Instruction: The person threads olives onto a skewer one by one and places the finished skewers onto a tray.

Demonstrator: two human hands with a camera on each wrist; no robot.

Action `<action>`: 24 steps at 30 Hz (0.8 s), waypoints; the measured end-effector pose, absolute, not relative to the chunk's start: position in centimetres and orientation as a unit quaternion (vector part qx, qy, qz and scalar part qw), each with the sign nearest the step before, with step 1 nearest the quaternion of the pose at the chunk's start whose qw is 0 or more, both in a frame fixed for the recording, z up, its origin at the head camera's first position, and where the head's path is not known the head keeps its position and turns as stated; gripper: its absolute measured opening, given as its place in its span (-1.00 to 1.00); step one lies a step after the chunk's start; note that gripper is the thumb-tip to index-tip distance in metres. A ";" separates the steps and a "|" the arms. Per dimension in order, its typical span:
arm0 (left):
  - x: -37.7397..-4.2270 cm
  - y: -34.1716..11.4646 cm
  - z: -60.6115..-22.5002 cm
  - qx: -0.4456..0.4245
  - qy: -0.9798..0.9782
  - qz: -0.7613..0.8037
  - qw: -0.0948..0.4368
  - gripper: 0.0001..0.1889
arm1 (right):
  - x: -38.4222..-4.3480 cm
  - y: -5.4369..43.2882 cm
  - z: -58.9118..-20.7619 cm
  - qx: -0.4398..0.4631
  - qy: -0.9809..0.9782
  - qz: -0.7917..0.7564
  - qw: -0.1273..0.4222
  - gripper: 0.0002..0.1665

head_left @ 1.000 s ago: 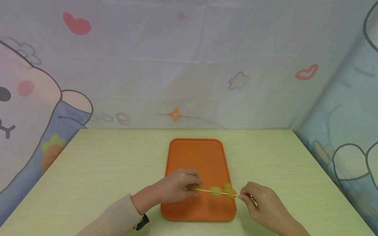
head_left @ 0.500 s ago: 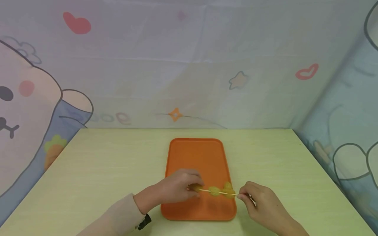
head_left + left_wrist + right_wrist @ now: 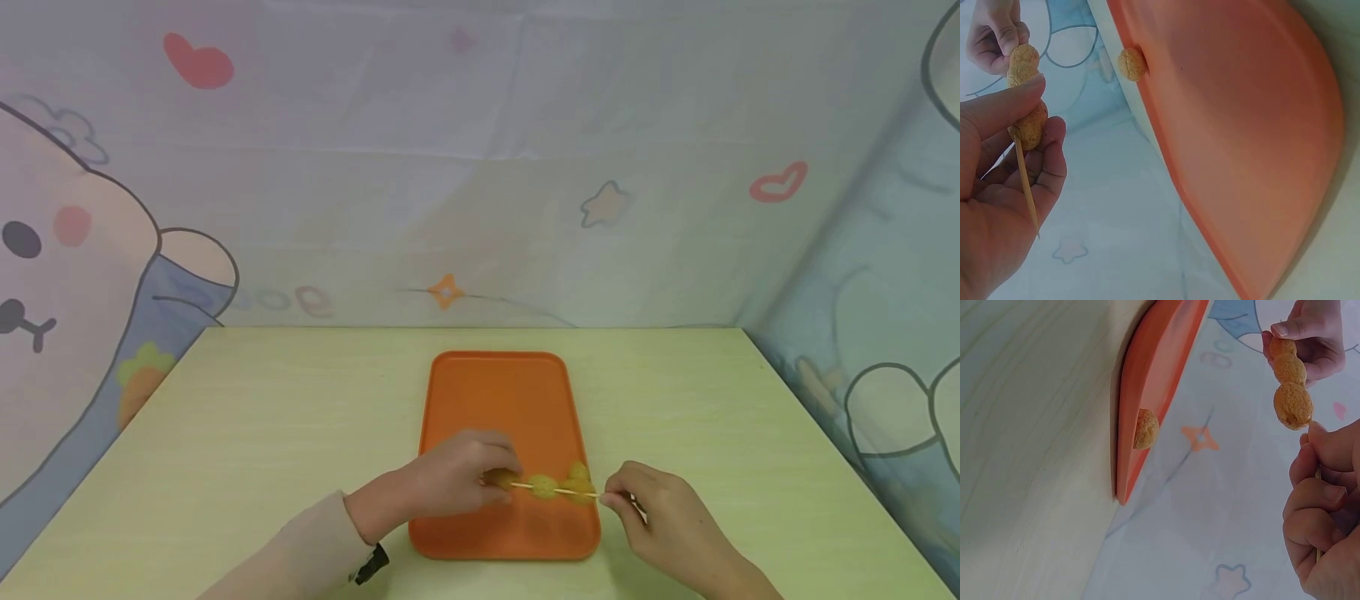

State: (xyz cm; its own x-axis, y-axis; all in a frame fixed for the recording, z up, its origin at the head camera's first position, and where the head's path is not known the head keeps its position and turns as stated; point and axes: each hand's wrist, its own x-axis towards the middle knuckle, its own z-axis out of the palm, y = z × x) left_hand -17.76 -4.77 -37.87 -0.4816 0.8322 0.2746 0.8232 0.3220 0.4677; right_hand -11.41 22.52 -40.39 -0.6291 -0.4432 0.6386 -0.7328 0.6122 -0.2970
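A thin wooden skewer [image 3: 522, 485] spans between my hands above the tray, threaded with three golden-brown, wrinkled balls that look like fried puffs. My left hand [image 3: 463, 473] pinches the leftmost ball [image 3: 1030, 130] between thumb and fingers; the skewer's pointed end sticks out past it across the palm in the left wrist view. The middle ball [image 3: 543, 487] and the rightmost ball [image 3: 1293, 406] sit close together on the stick. With thumb and curled fingers, my right hand [image 3: 667, 521] grips the other end of the skewer just beyond the rightmost ball.
An orange tray [image 3: 498, 400] lies on the pale wooden table [image 3: 300, 400]. One loose ball [image 3: 1131, 64] rests at the tray's right edge. A cartoon-printed cloth [image 3: 360, 167] hangs behind the table.
My left hand has slid slightly right with its ball, narrowing the gap to the middle ball. My right hand has shifted slightly left with the skewer.
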 end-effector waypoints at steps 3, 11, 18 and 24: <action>-17.7 -4.7 -37.8 0.504 0.815 0.286 0.015 -0.80 | -11.4 22.5 -40.4 0.341 -0.859 0.278 0.260 -0.84; -17.6 -4.3 -37.8 0.507 0.813 0.288 0.016 -0.80 | -11.3 22.6 -40.5 0.337 -0.861 0.278 0.262 -0.83; -17.8 -4.0 -37.9 0.503 0.814 0.289 0.029 -0.81 | -11.2 22.7 -40.6 0.331 -0.863 0.278 0.260 -0.80; -17.9 -3.7 -37.8 0.498 0.819 0.283 0.036 -0.80 | -11.3 23.2 -40.5 0.324 -0.867 0.270 0.265 -0.79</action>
State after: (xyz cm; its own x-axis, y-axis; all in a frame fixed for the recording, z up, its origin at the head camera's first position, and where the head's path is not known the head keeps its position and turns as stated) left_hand -17.91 -3.69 -37.81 -0.5023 0.8355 0.2229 0.7947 0.3445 0.4997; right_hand -11.26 23.22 -40.49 -0.6504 -0.4186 0.6339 -0.7042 0.6453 -0.2963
